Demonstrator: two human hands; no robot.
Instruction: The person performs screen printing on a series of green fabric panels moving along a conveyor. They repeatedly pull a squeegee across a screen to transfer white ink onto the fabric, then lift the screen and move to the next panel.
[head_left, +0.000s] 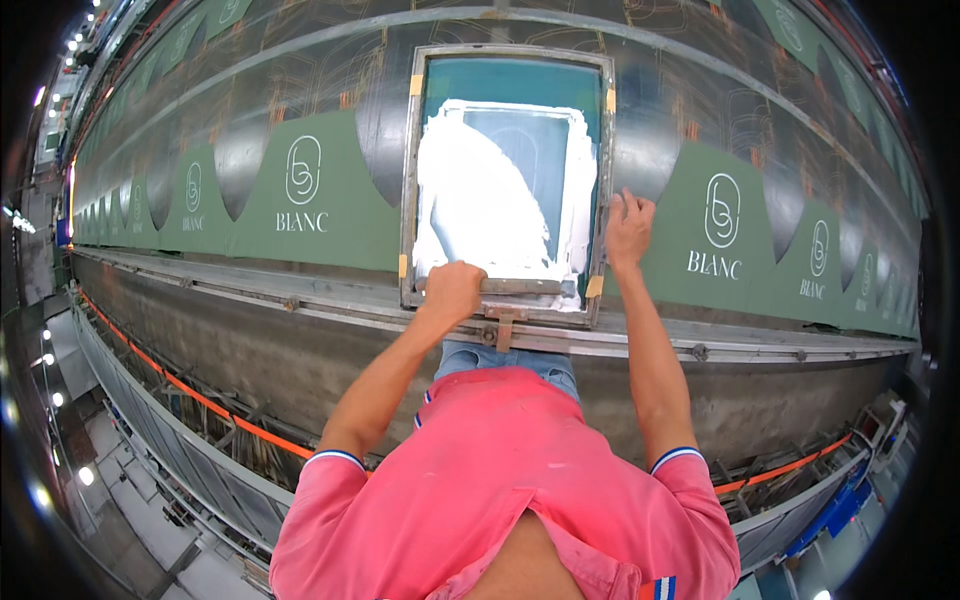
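With a frame (pixel 411 160) on the long table (pixel 648 140), between a left panel (pixel 340 175) and a right panel (pixel 752 205). Inside it, with ink (pixel 480 195) and, at the near end beneath the left hand (pixel 455 291), with a squeegee (pixel 522 286). Just right, with the right hand (pixel 630 230); along the table's near edge, with a rail (pixel 760 341).

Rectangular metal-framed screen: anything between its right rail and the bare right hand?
Nothing visible: the bare right hand is right beside the right rail of the rectangular metal-framed screen. Contact can't be told. The bare left hand grips the straight grey-brown bar.
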